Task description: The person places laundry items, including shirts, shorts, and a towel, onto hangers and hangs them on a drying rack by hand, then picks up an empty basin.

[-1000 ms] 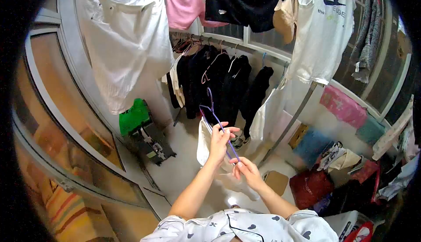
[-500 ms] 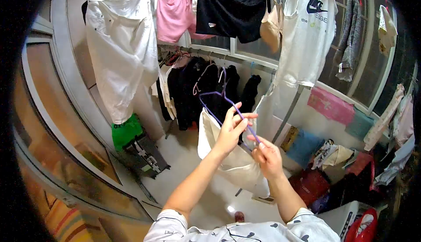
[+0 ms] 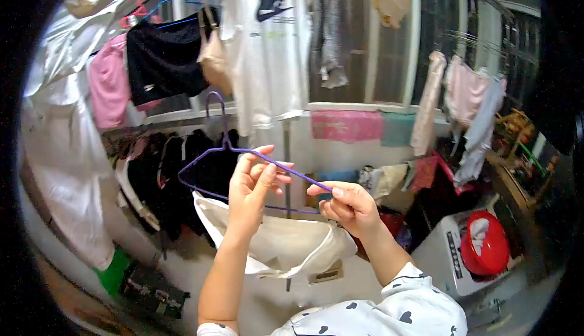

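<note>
A purple hanger (image 3: 198, 158) is held up in front of me, its hook pointing upward. My left hand (image 3: 252, 181) pinches its sloping arm near the middle, some fingers spread. At the hanger's right end, my right hand (image 3: 348, 205) is closed round the corner. A white garment (image 3: 292, 241) hangs at the lower bar of the hanger, beneath both hands, its opening gaping wide. How it is fixed to the bar is partly hidden by my left hand.
Overhead hang black shorts (image 3: 164, 62), pink shorts (image 3: 109, 83) and a white sleeveless shirt (image 3: 267, 50). Dark clothes (image 3: 176, 184) hang low at the left. A red basin (image 3: 485, 243) sits on a white washing machine (image 3: 444, 251) at the right.
The view has swung to the right, bringing the red basin into fuller view. The hanger and white garment have come up closer with both hands, still held.
</note>
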Demonstrator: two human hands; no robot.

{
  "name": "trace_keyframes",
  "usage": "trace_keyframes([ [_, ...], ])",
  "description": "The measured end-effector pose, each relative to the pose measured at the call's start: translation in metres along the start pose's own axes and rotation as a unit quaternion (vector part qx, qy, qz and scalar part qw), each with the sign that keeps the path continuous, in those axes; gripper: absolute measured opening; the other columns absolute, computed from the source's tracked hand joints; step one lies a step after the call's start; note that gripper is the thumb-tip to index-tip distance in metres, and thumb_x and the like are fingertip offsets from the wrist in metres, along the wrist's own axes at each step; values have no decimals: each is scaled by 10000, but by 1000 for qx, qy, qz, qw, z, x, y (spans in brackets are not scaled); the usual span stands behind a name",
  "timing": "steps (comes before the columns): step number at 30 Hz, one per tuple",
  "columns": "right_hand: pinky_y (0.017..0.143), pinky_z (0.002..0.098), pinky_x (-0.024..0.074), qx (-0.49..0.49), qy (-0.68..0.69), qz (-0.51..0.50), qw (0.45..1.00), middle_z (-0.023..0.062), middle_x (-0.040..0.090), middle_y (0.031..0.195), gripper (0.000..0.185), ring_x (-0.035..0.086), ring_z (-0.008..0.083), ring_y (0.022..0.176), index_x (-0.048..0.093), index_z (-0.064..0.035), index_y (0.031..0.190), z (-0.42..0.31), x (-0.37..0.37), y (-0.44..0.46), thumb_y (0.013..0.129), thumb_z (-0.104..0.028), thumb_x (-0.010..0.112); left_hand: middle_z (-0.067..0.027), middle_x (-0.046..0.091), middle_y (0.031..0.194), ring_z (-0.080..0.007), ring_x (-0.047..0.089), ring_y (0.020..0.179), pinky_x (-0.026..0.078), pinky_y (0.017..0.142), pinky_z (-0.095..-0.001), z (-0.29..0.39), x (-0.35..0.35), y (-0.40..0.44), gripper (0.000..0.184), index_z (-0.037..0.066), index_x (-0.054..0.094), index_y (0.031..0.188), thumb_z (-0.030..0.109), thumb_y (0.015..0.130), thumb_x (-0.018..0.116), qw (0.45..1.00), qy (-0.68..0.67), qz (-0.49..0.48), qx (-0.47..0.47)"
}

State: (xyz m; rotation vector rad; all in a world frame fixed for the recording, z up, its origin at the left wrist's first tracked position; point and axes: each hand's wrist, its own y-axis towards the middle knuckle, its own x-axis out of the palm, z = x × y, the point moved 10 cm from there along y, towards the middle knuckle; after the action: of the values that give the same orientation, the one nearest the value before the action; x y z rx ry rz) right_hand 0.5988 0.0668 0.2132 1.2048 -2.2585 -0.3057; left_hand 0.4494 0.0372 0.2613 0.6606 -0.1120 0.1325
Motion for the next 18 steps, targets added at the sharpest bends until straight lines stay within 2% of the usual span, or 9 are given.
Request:
trace_keyframes([
  [2,539,254,265,-20,-6,25,999,-80,266,456,425,228,56,429,532,135,1184,-20,-12,-19,962,-216,443,-143,680,989,-113,644,792,494,659,-215,-7,28,8,259,25,492,1156,161,949,569,999,-51,-15,-11],
  [6,505,235,245,-62,-44,68,995,-78,320,448,450,266,54,432,546,110,1189,-66,-32,-56,929,-248,467,-179,666,1004,-162,665,833,534,726,-252,-16,93,25,227,19,476,1145,123,957,549,989,-111,-92,-18],
  [9,528,239,274,-115,-44,75,989,-72,349,451,492,286,63,435,527,136,1194,-98,-36,-82,908,-257,449,-165,675,975,-128,648,793,522,708,-241,-14,138,33,197,26,494,1126,116,957,541,974,-172,-149,0],
  [10,551,248,299,-133,-75,103,983,-66,363,460,565,304,74,442,504,158,1207,-106,-39,-90,883,-300,443,-169,673,978,-132,647,794,526,718,-246,-14,150,36,192,26,495,1122,111,956,541,967,-193,-168,-6],
  [14,556,260,335,-244,-174,154,942,-43,325,442,653,303,101,427,487,175,1217,-135,-23,-119,847,-357,405,-167,670,987,-134,646,800,530,728,-251,-14,194,40,194,25,493,1120,111,954,544,934,-256,-250,-17],
  [17,533,257,291,-264,-172,194,929,-61,349,463,646,304,87,447,458,184,1243,-146,-8,-134,854,-332,443,-170,667,1003,-142,652,823,532,750,-258,-10,223,43,196,20,490,1121,117,957,540,902,-297,-311,-31],
  [18,517,260,277,-278,-185,204,920,-65,318,452,654,280,81,436,449,187,1250,-150,-5,-140,851,-330,441,-168,666,1004,-144,653,831,531,755,-259,-6,233,43,205,18,489,1127,121,958,540,890,-309,-334,-37],
])
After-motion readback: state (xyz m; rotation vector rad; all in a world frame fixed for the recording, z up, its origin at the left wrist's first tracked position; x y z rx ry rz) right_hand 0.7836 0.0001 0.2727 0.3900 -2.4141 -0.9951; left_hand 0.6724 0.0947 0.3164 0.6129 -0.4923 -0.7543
